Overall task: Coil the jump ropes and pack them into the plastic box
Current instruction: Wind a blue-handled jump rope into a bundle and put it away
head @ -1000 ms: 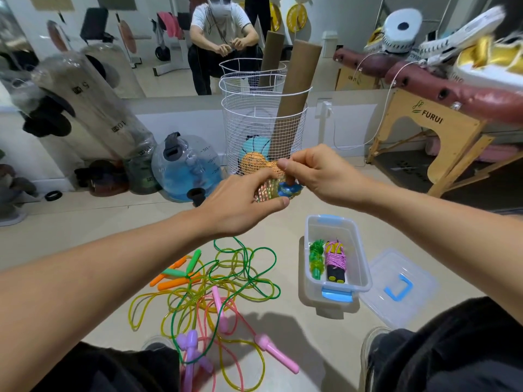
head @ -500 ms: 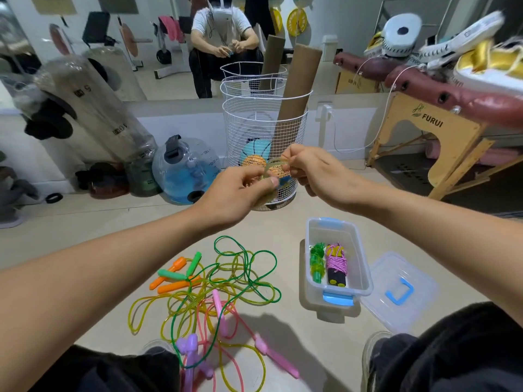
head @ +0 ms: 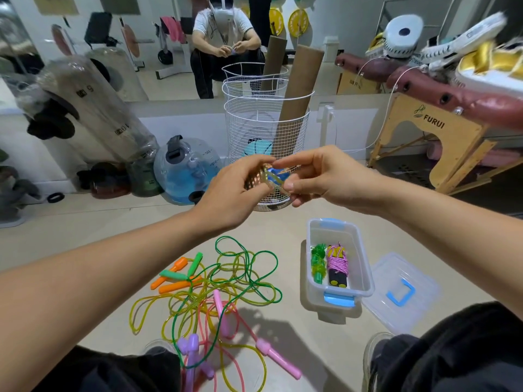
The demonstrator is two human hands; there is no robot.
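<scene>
Both hands work a wound rope bundle held up in front of the wire basket.

The left hand [head: 232, 190] grips the bundle [head: 259, 179], while the right hand [head: 319, 176] pinches a yellowish loop of rope [head: 276, 181] at the bundle's 3 o'clock side. The clear plastic box [head: 365, 267] sits on the floor at 5 o'clock from the hands, holding two coiled ropes [head: 329, 264]; its lid [head: 399, 292] lies at its 3 o'clock. Loose ropes [head: 220, 290] are tangled at the box's 9 o'clock.
</scene>
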